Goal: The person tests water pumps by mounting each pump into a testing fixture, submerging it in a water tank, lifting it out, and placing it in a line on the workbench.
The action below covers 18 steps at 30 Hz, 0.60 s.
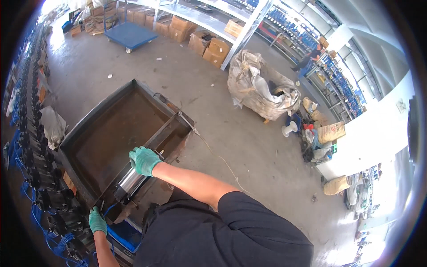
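A silver metal cylinder [131, 181] with a dark end lies slantwise along the near side of a dark metal tank [133, 87] of brownish liquid. My right hand [144, 161], in a green glove, is closed around the cylinder's upper end, its fingers curled on the side toward the liquid. At the tank's lower left corner is my left hand [97, 221], also gloved in green. Its fingers look closed, but what they grip is hidden against the dark rim. A blue cable [109, 208] passes close to that hand and the cylinder's dark end.
A dark rack [33, 133] with blue tubing runs along the left. A bulky pale sack [262, 86] stands on the floor to the right, and a thin cord [218, 156] trails from the tank. A blue cart [130, 34], cardboard boxes [180, 29] and shelves are farther back.
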Available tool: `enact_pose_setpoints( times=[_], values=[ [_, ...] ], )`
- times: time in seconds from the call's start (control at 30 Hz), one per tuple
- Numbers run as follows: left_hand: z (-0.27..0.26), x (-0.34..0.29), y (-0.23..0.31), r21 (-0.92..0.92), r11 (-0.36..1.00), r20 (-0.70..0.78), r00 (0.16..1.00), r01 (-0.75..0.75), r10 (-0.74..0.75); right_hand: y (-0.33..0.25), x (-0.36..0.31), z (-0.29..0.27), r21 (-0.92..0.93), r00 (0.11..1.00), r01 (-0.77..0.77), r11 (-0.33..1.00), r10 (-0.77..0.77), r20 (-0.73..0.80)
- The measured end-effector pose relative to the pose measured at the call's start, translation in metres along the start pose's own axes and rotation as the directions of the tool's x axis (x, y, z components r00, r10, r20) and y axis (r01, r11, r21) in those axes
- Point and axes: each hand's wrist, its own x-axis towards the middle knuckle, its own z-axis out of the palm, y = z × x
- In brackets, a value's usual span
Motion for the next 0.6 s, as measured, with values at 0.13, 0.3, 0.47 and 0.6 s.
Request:
enact_pose_setpoints(
  times=[0.13,0.3,0.47,0.6],
  values=[
    [0.020,-0.001,-0.020,-0.146,0.984,-0.132,0.988,-0.104,0.085,-0.004,0.001,-0.005,0.021,0.999,-0.040,0.999,0.040,-0.008],
    [0.014,0.008,-0.020,-0.357,0.933,-0.023,0.998,0.050,-0.062,-0.002,0.003,0.001,0.008,0.998,-0.051,0.999,0.051,-0.038],
    [0.046,-0.026,-0.046,-0.811,0.539,0.123,0.967,0.226,-0.221,-0.011,0.003,0.012,0.043,0.995,0.096,0.994,-0.094,-0.045],
    [-0.004,0.007,0.014,-0.628,0.740,0.032,0.958,0.242,-0.286,0.012,0.004,0.001,-0.021,0.993,0.066,0.998,-0.068,-0.101]
  ],
)
